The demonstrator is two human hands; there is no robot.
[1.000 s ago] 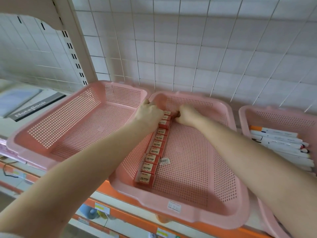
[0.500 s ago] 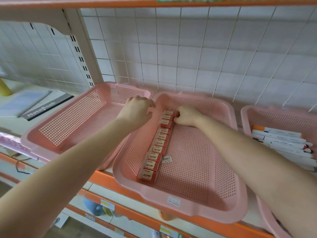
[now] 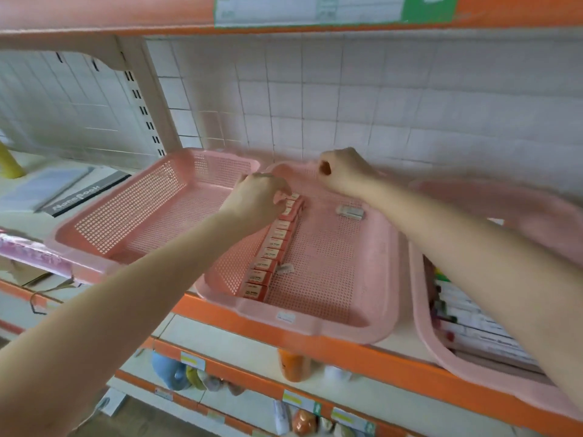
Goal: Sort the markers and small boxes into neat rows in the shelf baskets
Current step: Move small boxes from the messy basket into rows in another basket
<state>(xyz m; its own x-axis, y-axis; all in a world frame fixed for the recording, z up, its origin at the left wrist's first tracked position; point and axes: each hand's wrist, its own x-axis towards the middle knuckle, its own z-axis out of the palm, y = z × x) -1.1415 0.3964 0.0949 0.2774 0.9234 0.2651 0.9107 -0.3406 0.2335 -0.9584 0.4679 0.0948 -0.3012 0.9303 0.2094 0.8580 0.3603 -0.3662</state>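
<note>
Left hand rested curled on the box row, grip unclear. Right hand was fisted, contents unseen. Next, probably: align the loose box.

The small boxes in the middle basket each read "2B". At nine o'clock, a dark book reads "Notebook". Shelf tags are too blurred to read.

Both bare forearms stretch forward, converging. The left hand is palm down with its fingers curled downward. The right hand is raised higher, closed in a loose fist, knuckles up.
</note>
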